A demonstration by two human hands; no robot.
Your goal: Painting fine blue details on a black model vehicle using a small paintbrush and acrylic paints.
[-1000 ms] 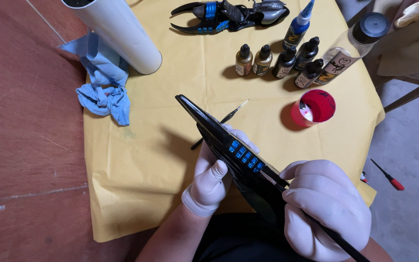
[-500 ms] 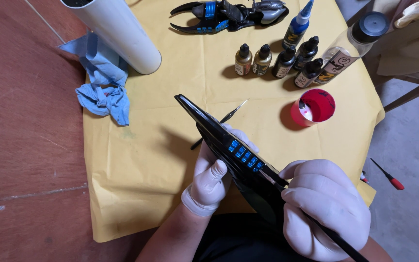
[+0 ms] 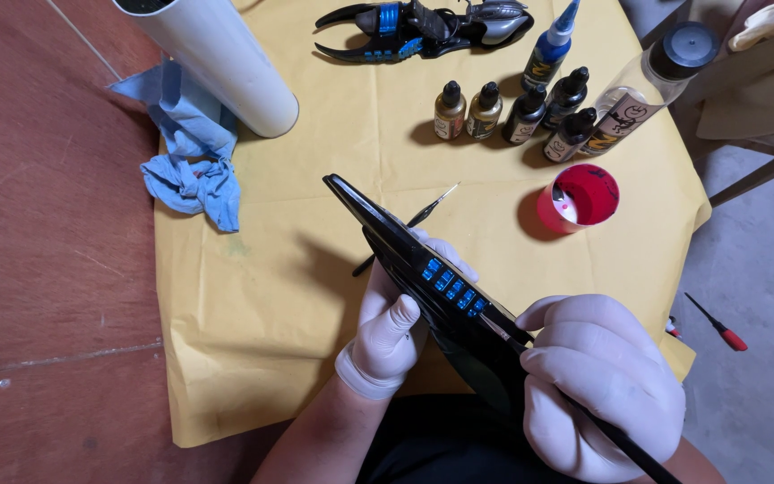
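My left hand point(image 3: 391, 323), in a white glove, grips a long glossy black pointed model part point(image 3: 405, 255) with a row of small blue squares on it. The part slants from low right up to a tip at upper left. My right hand point(image 3: 600, 381), also gloved, pinches a thin black paintbrush point(image 3: 624, 444) whose tip rests on the part just right of the blue squares. A second fine brush point(image 3: 423, 217) lies on the yellow paper point(image 3: 297, 269) behind the part.
Several small paint bottles point(image 3: 517, 112) stand at the back beside a larger clear bottle point(image 3: 647, 85). A red cup point(image 3: 578, 199), a white tube point(image 3: 226, 67), a blue rag point(image 3: 188, 157), a black-and-blue claw-shaped model point(image 3: 423, 25) and a red-handled tool point(image 3: 717, 324) on the floor are nearby.
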